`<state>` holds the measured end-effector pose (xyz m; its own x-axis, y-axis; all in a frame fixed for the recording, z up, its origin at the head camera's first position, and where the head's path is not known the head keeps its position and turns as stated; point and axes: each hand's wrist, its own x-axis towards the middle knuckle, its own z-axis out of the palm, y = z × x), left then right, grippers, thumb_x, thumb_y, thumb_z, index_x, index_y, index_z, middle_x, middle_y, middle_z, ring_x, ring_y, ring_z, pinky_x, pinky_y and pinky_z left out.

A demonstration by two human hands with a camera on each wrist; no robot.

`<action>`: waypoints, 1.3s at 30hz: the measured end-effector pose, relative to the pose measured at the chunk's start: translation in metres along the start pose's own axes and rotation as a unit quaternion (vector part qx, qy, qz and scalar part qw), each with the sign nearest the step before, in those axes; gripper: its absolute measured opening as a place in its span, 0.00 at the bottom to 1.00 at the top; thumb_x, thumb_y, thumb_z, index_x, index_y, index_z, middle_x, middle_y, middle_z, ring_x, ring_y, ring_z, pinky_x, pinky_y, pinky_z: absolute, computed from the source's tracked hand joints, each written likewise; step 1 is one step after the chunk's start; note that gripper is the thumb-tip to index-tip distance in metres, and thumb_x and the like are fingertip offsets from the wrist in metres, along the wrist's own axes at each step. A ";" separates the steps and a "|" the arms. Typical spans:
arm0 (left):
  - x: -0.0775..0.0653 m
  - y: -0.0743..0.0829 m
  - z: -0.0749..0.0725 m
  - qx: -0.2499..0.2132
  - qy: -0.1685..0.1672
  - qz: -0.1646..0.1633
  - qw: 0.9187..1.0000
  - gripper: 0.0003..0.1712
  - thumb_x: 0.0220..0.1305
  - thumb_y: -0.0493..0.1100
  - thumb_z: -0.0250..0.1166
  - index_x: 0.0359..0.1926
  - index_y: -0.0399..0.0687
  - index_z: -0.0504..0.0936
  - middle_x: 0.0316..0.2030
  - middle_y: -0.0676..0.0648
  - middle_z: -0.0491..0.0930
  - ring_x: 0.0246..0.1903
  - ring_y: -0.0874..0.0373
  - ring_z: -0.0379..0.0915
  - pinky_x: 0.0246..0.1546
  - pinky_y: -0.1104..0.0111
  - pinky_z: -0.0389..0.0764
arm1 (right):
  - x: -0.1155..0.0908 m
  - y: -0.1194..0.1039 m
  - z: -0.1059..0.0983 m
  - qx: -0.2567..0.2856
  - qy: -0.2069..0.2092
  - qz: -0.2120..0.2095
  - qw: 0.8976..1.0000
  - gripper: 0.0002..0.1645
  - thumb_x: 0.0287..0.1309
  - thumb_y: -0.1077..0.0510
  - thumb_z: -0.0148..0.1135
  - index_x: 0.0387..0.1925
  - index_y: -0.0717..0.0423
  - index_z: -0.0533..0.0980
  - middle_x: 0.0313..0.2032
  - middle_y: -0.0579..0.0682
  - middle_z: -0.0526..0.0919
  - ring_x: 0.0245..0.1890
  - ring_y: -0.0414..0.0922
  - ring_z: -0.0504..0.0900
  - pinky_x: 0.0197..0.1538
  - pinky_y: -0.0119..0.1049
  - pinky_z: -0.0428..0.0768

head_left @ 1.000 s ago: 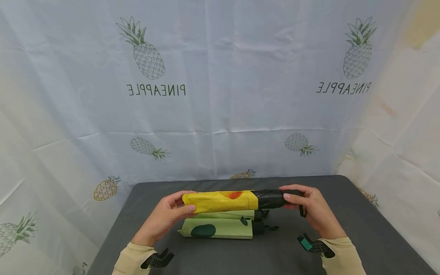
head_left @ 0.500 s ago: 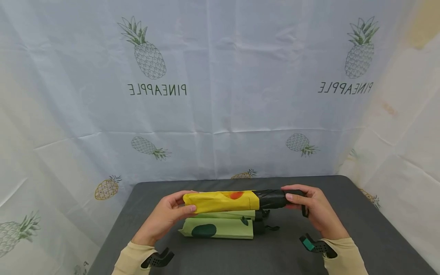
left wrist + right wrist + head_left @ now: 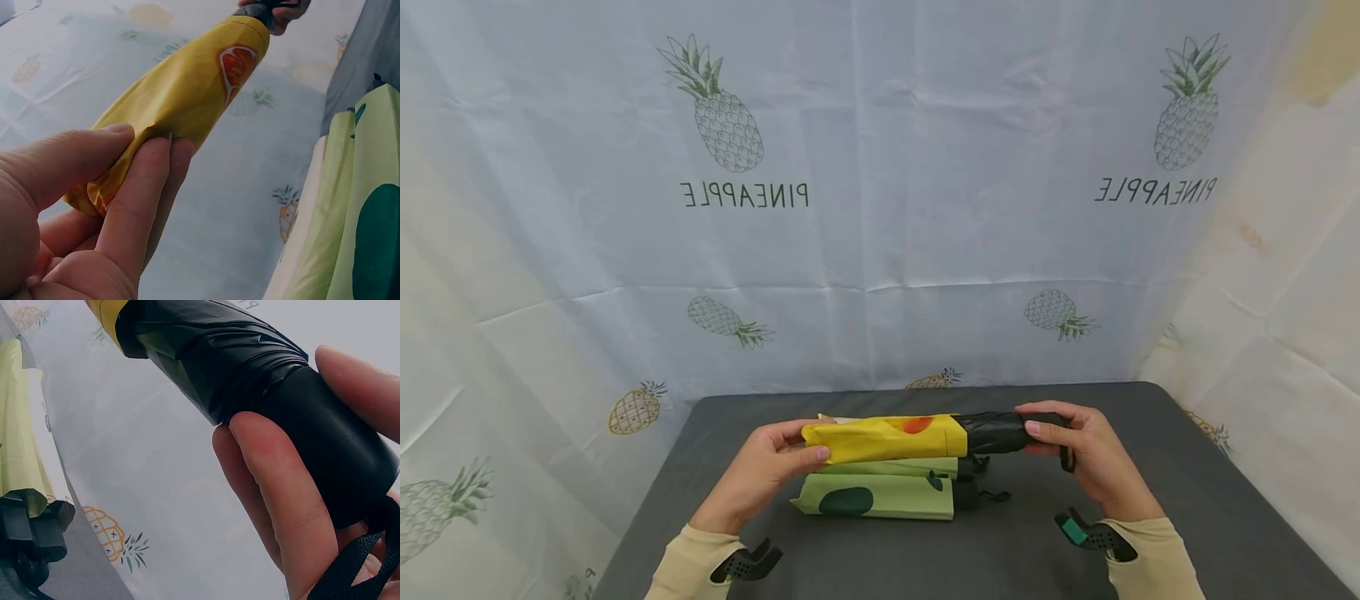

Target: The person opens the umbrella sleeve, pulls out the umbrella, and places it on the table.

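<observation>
A folded black umbrella (image 3: 992, 432) lies level in the air above the tabletop (image 3: 1000, 550), most of its length inside a yellow sleeve (image 3: 883, 439). Its bare black fabric is glossy and creased, and it ends in a smooth, matt handle (image 3: 319, 444).

The left wrist view shows the sleeve's printed red fruit slice (image 3: 239, 65) with its pale rim, and 3 sleeved bundles side by side; the head view clearly gives only 2 light green bundles (image 3: 880, 497), with a pale edge peeking out behind the yellow. The right wrist view brings out the woven strap (image 3: 353, 565) looping against the palm.

Both hands are grasping: the left hand (image 3: 756, 471) pinches the sleeve's far end between thumb and fingers, while the right hand (image 3: 1093, 454) has thumb and fingers around the handle.
</observation>
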<state>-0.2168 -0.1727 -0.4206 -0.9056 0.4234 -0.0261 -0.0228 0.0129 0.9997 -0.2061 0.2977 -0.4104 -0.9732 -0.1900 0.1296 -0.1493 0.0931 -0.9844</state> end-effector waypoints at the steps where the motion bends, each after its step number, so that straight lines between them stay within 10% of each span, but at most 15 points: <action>1: 0.000 0.000 0.000 0.000 0.002 0.000 1.000 0.36 0.73 0.42 0.73 0.76 0.34 0.73 0.74 0.39 0.75 0.58 0.56 0.87 0.61 0.62 0.89 | 0.000 0.000 0.000 0.001 -0.001 -0.001 1.000 0.19 0.77 0.63 0.64 0.64 0.57 0.84 0.51 0.37 0.89 0.44 0.43 0.93 0.51 0.38 0.93; 39: -0.006 0.003 -0.009 -0.009 0.004 0.024 1.000 0.33 0.74 0.39 0.71 0.76 0.38 0.75 0.60 0.49 0.85 0.56 0.56 0.87 0.60 0.61 0.90 | -0.006 0.008 -0.037 0.056 -0.007 -0.039 0.998 0.21 0.79 0.69 0.56 0.64 0.54 0.85 0.56 0.38 0.87 0.48 0.40 0.91 0.48 0.37 0.93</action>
<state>-0.2156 -0.1831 -0.4176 -0.9092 0.4158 0.0222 0.0134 -0.0239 0.9996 -0.2078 0.3362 -0.4150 -0.9568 -0.2057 0.2054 -0.2030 -0.0331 -0.9786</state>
